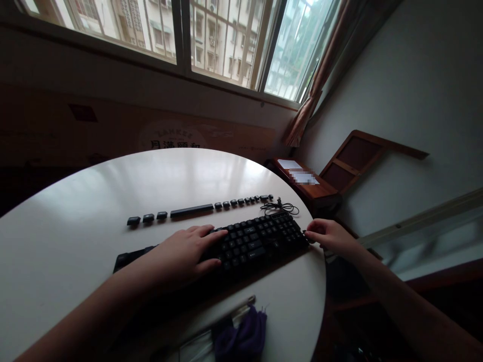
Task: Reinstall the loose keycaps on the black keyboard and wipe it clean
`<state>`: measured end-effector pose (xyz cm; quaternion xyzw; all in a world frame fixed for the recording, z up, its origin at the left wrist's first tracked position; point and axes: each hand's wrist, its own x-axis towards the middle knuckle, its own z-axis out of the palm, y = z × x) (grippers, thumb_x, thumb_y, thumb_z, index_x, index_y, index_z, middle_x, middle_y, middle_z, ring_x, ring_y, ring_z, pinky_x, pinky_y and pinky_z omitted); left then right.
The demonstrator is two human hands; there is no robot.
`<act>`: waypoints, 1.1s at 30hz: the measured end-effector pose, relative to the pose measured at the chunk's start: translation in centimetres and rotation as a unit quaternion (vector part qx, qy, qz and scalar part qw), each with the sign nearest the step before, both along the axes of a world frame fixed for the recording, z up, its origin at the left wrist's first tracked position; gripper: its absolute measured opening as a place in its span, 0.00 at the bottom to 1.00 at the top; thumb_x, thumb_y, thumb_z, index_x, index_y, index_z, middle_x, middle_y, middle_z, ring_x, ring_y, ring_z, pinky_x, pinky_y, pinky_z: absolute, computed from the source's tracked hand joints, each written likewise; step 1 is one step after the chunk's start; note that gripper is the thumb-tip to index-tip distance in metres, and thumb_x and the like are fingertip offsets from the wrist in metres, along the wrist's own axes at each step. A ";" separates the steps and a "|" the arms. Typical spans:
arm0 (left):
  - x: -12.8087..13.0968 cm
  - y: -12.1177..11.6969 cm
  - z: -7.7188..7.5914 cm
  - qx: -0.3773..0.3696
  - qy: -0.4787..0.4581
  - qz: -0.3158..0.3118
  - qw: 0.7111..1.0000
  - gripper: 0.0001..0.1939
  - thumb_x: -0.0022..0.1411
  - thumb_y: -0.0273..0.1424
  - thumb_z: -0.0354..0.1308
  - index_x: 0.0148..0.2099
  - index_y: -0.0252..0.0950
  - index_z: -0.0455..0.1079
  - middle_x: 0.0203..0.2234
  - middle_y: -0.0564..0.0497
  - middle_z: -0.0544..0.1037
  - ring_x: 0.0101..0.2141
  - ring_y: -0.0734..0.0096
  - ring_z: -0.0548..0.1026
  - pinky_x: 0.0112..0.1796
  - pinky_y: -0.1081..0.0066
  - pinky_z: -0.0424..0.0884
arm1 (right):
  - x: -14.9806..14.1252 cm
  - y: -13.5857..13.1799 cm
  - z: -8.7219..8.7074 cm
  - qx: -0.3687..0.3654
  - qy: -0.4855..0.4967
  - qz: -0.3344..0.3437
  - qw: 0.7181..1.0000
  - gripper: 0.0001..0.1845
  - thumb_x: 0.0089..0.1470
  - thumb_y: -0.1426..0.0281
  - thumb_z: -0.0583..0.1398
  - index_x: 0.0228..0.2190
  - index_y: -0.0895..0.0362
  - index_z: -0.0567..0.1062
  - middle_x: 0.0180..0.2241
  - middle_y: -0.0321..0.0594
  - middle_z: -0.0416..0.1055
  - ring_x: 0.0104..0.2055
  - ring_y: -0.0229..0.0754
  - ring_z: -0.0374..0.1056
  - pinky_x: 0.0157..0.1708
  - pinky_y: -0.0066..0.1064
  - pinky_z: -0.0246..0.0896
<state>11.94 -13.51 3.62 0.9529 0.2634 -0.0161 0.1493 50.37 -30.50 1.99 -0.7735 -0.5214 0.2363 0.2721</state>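
A black keyboard (260, 240) lies on the round white table (75, 226). My left hand (186, 254) rests flat on the keyboard's middle with its fingers stretched over the keys. At the keyboard's right end my right hand (328, 236) has its fingers curled and pinching at the edge; what they hold, if anything, is too small to name. Behind the keyboard a row of removed black keycaps (196, 210), including a long space bar, runs across the table. The keyboard's coiled cable (281, 206) lies at the row's right end.
A purple cloth (245, 337) and a thin metal tool (234, 311) lie at the table's near edge. A wooden side table (305, 181) with papers stands at the right by the wall. Windows and a curtain (320, 75) are behind.
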 end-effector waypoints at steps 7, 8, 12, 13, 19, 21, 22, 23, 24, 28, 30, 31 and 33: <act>0.0 0.0 -0.1 -0.008 -0.013 0.003 1.000 0.35 0.63 0.47 0.57 0.70 0.48 0.61 0.65 0.45 0.67 0.61 0.46 0.67 0.60 0.52 0.64 | -0.4 0.1 0.2 0.005 -0.092 0.017 0.996 0.11 0.54 0.59 0.63 0.30 0.53 0.78 0.31 0.38 0.80 0.34 0.46 0.76 0.35 0.32 0.67; 0.0 0.0 -0.2 -0.008 -0.013 0.003 1.000 0.35 0.63 0.47 0.57 0.70 0.48 0.60 0.65 0.45 0.67 0.61 0.46 0.67 0.60 0.52 0.64 | -0.7 0.1 0.3 0.002 -0.127 0.019 0.992 0.10 0.55 0.59 0.62 0.30 0.52 0.79 0.31 0.38 0.81 0.34 0.45 0.76 0.35 0.32 0.67; -0.1 0.2 -0.7 -0.003 -0.018 0.003 1.000 0.35 0.63 0.48 0.56 0.70 0.48 0.60 0.65 0.45 0.66 0.61 0.46 0.67 0.60 0.52 0.63 | -1.8 0.2 0.5 -0.011 -0.248 0.004 0.969 0.09 0.57 0.61 0.62 0.30 0.50 0.79 0.29 0.37 0.80 0.31 0.44 0.75 0.32 0.32 0.63; -0.2 0.2 -0.8 -0.002 -0.019 0.003 1.000 0.35 0.63 0.49 0.56 0.70 0.48 0.61 0.65 0.45 0.67 0.61 0.46 0.67 0.60 0.51 0.63 | -2.1 0.1 0.4 -0.014 -0.273 -0.002 0.962 0.09 0.57 0.61 0.62 0.29 0.50 0.79 0.29 0.37 0.80 0.31 0.45 0.75 0.32 0.32 0.62; -0.1 0.1 -0.4 -0.001 -0.008 0.002 1.000 0.35 0.63 0.48 0.56 0.70 0.48 0.60 0.65 0.44 0.66 0.61 0.45 0.67 0.60 0.51 0.63 | -3.6 -1.3 -1.5 0.015 -0.358 -0.033 0.933 0.13 0.63 0.59 0.57 0.34 0.49 0.80 0.34 0.39 0.82 0.34 0.50 0.77 0.32 0.36 0.63; 0.0 -0.1 -0.1 -0.003 -0.003 0.004 1.000 0.35 0.63 0.47 0.56 0.70 0.47 0.60 0.65 0.44 0.66 0.61 0.45 0.67 0.60 0.50 0.63 | -3.5 -1.9 -2.1 0.044 -0.313 -0.035 0.948 0.15 0.65 0.58 0.55 0.38 0.48 0.80 0.39 0.40 0.82 0.38 0.51 0.78 0.37 0.38 0.67; 0.0 -0.1 0.0 -0.004 -0.001 0.004 1.000 0.35 0.63 0.47 0.56 0.70 0.47 0.60 0.65 0.44 0.66 0.61 0.45 0.67 0.60 0.50 0.64 | -3.4 -2.2 -2.4 0.063 -0.287 -0.033 0.955 0.16 0.65 0.58 0.54 0.39 0.48 0.81 0.41 0.41 0.82 0.41 0.51 0.78 0.40 0.39 0.69; 0.0 -0.1 0.1 -0.005 0.000 0.004 1.000 0.35 0.63 0.47 0.55 0.70 0.46 0.60 0.65 0.44 0.66 0.61 0.45 0.67 0.60 0.50 0.63 | -3.2 -2.5 -2.8 0.085 -0.265 -0.028 0.960 0.17 0.65 0.58 0.54 0.40 0.49 0.81 0.44 0.42 0.81 0.45 0.52 0.77 0.44 0.40 0.69; 0.1 -0.1 0.1 -0.005 0.001 0.005 1.000 0.35 0.63 0.47 0.55 0.70 0.46 0.60 0.65 0.44 0.66 0.61 0.45 0.67 0.60 0.51 0.63 | -3.0 -2.8 -3.2 0.109 -0.248 -0.021 0.963 0.17 0.65 0.58 0.54 0.40 0.49 0.81 0.46 0.43 0.80 0.48 0.52 0.76 0.48 0.42 0.69; 0.0 -0.1 0.0 -0.002 -0.013 0.007 1.000 0.34 0.63 0.47 0.56 0.70 0.47 0.61 0.65 0.45 0.67 0.61 0.46 0.68 0.60 0.52 0.64 | -3.0 -3.5 -5.3 0.201 -0.228 0.009 0.953 0.15 0.64 0.60 0.56 0.44 0.52 0.79 0.52 0.48 0.77 0.55 0.54 0.71 0.57 0.51 0.65; 0.0 0.0 0.0 -0.005 -0.019 0.009 1.000 0.34 0.63 0.47 0.56 0.69 0.48 0.61 0.64 0.45 0.68 0.60 0.46 0.68 0.59 0.52 0.64 | -3.4 -3.7 -6.5 0.247 -0.219 -0.014 0.944 0.16 0.62 0.62 0.57 0.48 0.53 0.75 0.54 0.49 0.74 0.56 0.55 0.71 0.56 0.53 0.65; 0.0 0.0 0.0 -0.008 -0.020 0.009 1.000 0.34 0.62 0.47 0.56 0.69 0.48 0.61 0.64 0.45 0.68 0.61 0.46 0.68 0.59 0.52 0.64 | -3.6 -3.8 -7.0 0.269 -0.208 -0.037 0.940 0.17 0.62 0.62 0.58 0.51 0.52 0.73 0.55 0.49 0.73 0.56 0.55 0.71 0.56 0.52 0.67; -0.1 0.0 0.1 -0.010 -0.018 0.010 1.000 0.34 0.62 0.47 0.56 0.69 0.48 0.61 0.65 0.46 0.67 0.61 0.46 0.68 0.60 0.52 0.64 | -4.0 -3.8 -7.8 0.302 -0.175 -0.088 0.933 0.22 0.61 0.62 0.58 0.56 0.52 0.69 0.56 0.49 0.71 0.54 0.52 0.72 0.53 0.49 0.70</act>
